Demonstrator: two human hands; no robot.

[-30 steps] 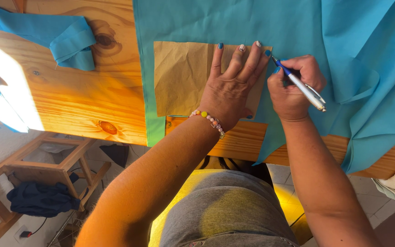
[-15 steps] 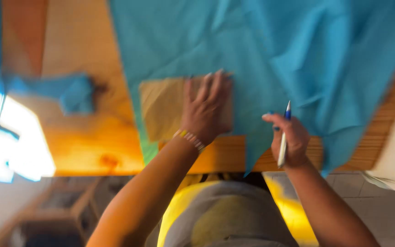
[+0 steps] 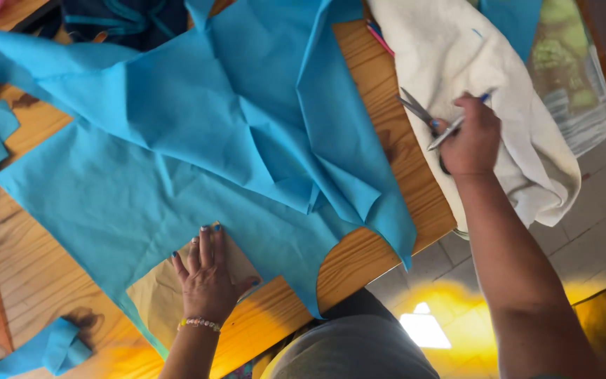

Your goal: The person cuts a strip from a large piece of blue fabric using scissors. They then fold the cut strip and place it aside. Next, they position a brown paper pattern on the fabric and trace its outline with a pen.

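The right hand (image 3: 473,137) had left the paper pattern (image 3: 159,298) — pen (image 3: 450,130) gripped, now reaching scissors (image 3: 419,114) (on white cloth (image 3: 499,63)); the left hand (image 3: 208,277) pressed flat, fingers spread.

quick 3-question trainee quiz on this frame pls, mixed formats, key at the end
1. True or false: the left hand lies flat on the brown paper pattern.
2. What does the right hand hold? A) a pen only B) a pen while it touches the scissors C) a tape measure
3. Fill in: the scissors lie on the ______ cloth, to the right of the blue fabric on the wooden table.

Key
1. True
2. B
3. white
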